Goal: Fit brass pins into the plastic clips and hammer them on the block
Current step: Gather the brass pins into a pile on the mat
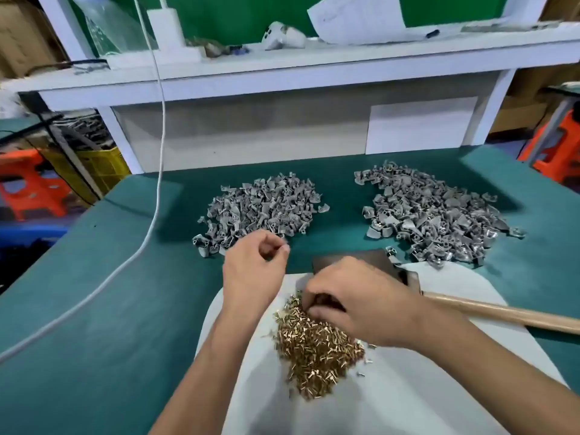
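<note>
On the white sheet (408, 387) near the table's front edge, the right hand (361, 302) digs curled fingers into the brass pins (317, 350) directly beneath it, nearer than the left hand (254, 271), loosely curled, pinching something unclear short of the left clip pile (263, 208).
</note>
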Action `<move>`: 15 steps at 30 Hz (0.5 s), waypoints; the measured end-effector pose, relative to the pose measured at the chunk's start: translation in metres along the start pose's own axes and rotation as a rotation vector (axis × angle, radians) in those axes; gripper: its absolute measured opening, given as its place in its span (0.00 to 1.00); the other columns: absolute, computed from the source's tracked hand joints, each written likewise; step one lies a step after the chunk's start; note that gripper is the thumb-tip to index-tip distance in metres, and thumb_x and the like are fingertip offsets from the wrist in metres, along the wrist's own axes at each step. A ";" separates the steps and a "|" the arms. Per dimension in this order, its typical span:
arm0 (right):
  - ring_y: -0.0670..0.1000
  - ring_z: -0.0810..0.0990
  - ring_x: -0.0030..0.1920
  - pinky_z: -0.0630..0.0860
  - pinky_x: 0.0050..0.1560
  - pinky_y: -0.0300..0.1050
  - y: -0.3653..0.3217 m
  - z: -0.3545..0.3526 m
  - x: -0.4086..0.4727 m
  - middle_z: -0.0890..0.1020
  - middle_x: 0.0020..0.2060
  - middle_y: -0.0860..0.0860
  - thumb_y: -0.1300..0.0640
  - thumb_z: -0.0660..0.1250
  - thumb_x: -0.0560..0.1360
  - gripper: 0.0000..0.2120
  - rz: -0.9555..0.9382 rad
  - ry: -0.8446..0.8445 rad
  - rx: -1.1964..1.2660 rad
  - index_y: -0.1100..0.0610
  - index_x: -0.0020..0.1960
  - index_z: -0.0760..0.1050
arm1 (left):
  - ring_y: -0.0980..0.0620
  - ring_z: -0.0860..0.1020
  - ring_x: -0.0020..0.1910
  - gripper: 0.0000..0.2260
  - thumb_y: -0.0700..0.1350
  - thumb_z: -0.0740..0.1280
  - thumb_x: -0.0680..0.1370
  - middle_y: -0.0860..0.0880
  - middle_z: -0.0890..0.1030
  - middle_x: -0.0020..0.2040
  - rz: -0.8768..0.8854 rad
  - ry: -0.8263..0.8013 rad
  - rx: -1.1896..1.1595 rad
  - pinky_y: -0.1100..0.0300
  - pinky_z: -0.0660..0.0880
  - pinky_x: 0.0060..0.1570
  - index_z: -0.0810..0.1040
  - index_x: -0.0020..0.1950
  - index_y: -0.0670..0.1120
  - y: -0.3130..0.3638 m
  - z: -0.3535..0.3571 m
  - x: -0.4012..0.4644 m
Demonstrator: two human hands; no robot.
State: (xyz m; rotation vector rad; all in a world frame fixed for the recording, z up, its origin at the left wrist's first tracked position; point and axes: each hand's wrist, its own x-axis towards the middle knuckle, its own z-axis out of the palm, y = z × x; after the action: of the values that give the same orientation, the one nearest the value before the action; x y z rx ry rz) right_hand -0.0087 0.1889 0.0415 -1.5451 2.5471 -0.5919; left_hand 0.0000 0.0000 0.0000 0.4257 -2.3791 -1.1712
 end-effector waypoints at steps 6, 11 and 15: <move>0.51 0.79 0.39 0.75 0.33 0.49 -0.003 0.053 0.001 0.78 0.45 0.47 0.46 0.63 0.83 0.11 -0.217 0.115 -0.219 0.52 0.51 0.78 | 0.44 0.70 0.62 0.12 0.39 0.67 0.79 0.51 0.81 0.59 0.232 0.022 0.491 0.53 0.71 0.59 0.84 0.59 0.50 -0.021 0.028 0.020; 0.52 0.77 0.42 0.68 0.32 0.49 0.004 0.060 -0.003 0.74 0.54 0.49 0.36 0.55 0.83 0.21 -0.184 0.019 -0.251 0.51 0.61 0.74 | 0.44 0.72 0.58 0.14 0.36 0.67 0.79 0.53 0.85 0.57 0.344 -0.020 0.496 0.56 0.68 0.57 0.87 0.57 0.49 -0.039 0.032 0.023; 0.50 0.76 0.42 0.61 0.35 0.45 0.003 0.061 -0.002 0.73 0.52 0.48 0.39 0.61 0.81 0.16 -0.130 -0.016 -0.249 0.50 0.58 0.74 | 0.43 0.73 0.54 0.16 0.32 0.66 0.76 0.49 0.85 0.52 0.363 -0.032 0.488 0.55 0.70 0.53 0.87 0.56 0.48 -0.042 0.034 0.024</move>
State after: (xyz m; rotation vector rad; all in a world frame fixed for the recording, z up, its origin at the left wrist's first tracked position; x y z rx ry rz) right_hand 0.0075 0.1752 -0.0155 -1.7960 2.6051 -0.2797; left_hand -0.0347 -0.0133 -0.0455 0.1104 -2.6165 -0.4382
